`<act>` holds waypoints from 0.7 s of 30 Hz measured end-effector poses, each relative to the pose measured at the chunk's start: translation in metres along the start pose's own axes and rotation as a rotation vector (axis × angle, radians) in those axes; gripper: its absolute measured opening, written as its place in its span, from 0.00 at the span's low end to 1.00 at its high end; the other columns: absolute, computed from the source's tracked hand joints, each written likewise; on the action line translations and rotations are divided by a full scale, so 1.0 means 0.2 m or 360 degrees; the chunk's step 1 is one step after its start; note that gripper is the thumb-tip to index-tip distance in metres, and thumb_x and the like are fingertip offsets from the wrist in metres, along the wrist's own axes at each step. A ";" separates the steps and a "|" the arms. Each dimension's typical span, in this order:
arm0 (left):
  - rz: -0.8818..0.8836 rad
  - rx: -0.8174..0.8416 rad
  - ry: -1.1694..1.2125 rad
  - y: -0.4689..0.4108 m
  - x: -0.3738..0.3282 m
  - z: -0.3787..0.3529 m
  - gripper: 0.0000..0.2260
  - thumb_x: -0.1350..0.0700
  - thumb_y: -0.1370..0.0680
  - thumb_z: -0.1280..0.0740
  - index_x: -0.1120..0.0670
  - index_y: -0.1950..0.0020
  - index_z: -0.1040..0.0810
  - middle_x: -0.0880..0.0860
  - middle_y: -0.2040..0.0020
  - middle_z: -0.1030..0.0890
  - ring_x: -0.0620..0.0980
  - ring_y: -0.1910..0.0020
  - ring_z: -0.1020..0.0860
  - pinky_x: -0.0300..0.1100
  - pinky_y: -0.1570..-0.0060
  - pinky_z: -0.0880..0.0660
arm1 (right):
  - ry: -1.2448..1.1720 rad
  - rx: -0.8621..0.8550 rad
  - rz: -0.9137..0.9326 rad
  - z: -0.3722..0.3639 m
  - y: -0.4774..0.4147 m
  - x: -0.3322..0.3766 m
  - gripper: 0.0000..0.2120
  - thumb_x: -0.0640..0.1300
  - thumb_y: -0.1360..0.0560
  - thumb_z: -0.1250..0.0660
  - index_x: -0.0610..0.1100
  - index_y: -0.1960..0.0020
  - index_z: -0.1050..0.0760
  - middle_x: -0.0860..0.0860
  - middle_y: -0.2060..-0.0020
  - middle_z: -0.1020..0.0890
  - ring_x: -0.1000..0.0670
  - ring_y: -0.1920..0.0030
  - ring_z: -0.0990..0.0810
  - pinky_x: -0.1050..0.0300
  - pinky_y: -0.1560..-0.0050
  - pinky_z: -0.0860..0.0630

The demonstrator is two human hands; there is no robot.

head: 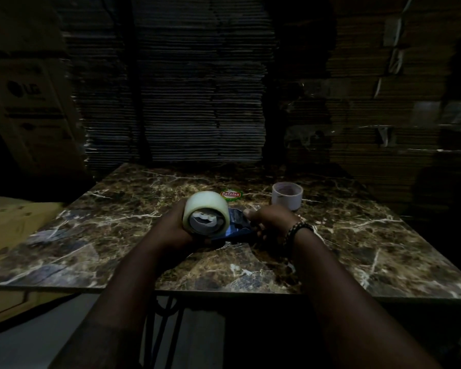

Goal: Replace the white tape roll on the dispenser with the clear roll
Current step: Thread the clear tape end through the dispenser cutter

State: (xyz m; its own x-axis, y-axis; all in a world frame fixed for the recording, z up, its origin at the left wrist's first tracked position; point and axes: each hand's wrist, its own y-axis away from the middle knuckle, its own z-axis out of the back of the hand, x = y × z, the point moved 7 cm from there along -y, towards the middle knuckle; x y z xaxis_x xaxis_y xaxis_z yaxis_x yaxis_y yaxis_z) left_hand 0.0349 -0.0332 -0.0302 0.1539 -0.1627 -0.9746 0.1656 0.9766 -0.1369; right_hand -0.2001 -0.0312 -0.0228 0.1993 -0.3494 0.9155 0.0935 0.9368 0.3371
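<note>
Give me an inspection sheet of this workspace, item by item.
Surface: marble-patterned table, dimly lit.
Job's things: clear roll held on its side against the blue dispenser, seating unclear; white roll standing on the table, off the dispenser.
Clutter: round sticker on the table behind the clear roll.
Grippers: left hand grips the clear roll; right hand, with a beaded bracelet, holds the dispenser.
Cables: nothing seen.
Surroundings: stacked flattened cardboard behind; printed carton at left.

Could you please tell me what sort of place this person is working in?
Probably a storeroom or packing area: flattened cardboard stacked high behind the marble table, and a large branded carton at left.
</note>
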 end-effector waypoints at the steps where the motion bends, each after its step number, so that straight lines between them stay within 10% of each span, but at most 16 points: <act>1: 0.0009 0.0004 0.0025 0.00 0.00 0.00 0.46 0.71 0.45 0.12 0.50 0.30 0.22 0.55 0.38 0.14 0.57 0.41 0.13 0.62 0.50 0.14 | 0.0000 0.0015 -0.0014 0.00 0.01 0.00 0.10 0.45 0.22 0.28 0.39 0.56 0.22 0.44 0.67 0.23 0.49 0.72 0.27 0.57 0.71 0.30; 18: 0.0009 0.0023 -0.0046 -0.01 0.00 0.02 0.43 0.74 0.38 0.16 0.52 0.28 0.25 0.53 0.38 0.15 0.45 0.48 0.13 0.43 0.59 0.14 | -0.0102 0.0072 -0.0066 0.03 0.01 -0.01 0.07 0.35 0.19 0.37 0.32 0.53 0.24 0.41 0.68 0.22 0.46 0.70 0.24 0.50 0.65 0.25; 21: 0.0038 0.0024 -0.0037 -0.02 0.02 0.04 0.46 0.70 0.41 0.13 0.49 0.27 0.25 0.53 0.36 0.15 0.53 0.40 0.14 0.58 0.50 0.13 | -0.0311 0.0095 -0.0054 0.04 0.04 -0.02 0.05 0.33 0.18 0.40 0.34 0.49 0.26 0.41 0.67 0.24 0.48 0.72 0.27 0.55 0.70 0.28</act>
State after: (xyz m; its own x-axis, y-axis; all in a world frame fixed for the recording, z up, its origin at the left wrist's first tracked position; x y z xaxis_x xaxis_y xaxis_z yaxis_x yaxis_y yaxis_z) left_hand 0.0419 -0.0386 -0.0330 0.1808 -0.1428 -0.9731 0.1759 0.9781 -0.1109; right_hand -0.2070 -0.0228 -0.0218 0.0032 -0.3762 0.9265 0.0379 0.9259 0.3758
